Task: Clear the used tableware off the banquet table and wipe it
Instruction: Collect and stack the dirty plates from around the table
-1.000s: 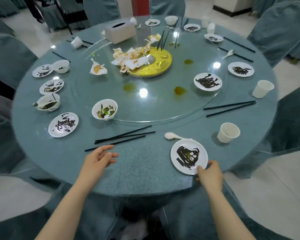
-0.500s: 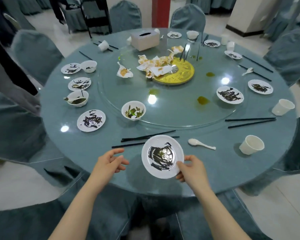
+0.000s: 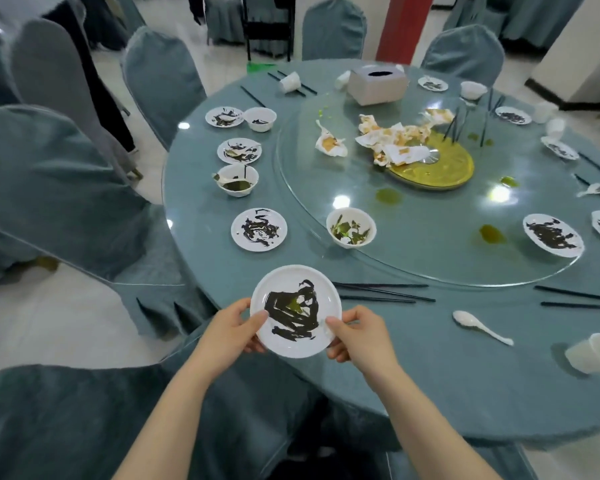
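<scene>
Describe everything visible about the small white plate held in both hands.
The small round white plate looks like glossy ceramic or plastic, with a shallow raised rim. Dark sauce smears and a greenish patch soil its centre. It is held roughly level at the near table edge; the left hand grips its left rim, the right hand its right rim, thumbs on top.

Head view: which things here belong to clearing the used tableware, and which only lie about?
For the job: smeared plate held by left hand and right hand; bowl with greens; white spoon; black chopsticks.
Lying about: tissue box; covered chair.
</scene>
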Demonstrator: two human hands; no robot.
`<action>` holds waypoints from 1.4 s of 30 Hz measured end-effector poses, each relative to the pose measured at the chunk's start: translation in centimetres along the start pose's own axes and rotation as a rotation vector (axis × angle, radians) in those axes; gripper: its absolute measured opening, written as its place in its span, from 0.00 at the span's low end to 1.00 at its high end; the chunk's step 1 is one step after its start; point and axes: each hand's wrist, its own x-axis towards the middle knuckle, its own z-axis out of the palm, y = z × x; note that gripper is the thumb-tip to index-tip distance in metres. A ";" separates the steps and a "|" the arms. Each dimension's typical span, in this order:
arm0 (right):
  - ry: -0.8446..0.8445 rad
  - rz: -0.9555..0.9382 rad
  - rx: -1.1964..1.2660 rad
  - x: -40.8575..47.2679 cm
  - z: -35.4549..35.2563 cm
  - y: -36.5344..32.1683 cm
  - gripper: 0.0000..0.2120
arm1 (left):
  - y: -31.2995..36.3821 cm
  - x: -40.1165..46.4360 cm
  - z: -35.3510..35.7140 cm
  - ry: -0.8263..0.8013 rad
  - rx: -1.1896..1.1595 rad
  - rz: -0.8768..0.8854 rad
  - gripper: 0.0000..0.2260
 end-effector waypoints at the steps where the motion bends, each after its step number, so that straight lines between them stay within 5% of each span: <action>1: -0.023 -0.001 -0.006 0.3 0.5 -0.3 0.10 | -0.1 0.2 -0.3 0.014 -0.002 0.012 0.05; 11: -0.199 0.035 -0.017 10.0 3.6 -2.4 0.16 | 0.1 3.9 -3.7 0.298 -0.066 -0.099 0.08; 19: -0.082 0.019 -0.133 21.5 6.8 -3.4 0.04 | 0.0 5.8 -5.8 0.500 -0.040 -0.190 0.07; 25: -0.059 -0.004 -0.206 26.5 10.0 -4.2 0.14 | -1.0 5.2 -7.0 0.595 0.003 -0.259 0.09; 33: -0.039 -0.028 -0.416 28.6 11.4 -4.6 0.08 | -1.2 4.0 -6.5 0.653 -0.033 -0.240 0.14; 42: -0.122 0.040 -0.275 22.5 8.4 -2.3 0.06 | -1.7 1.4 -5.7 0.625 -0.136 -0.247 0.10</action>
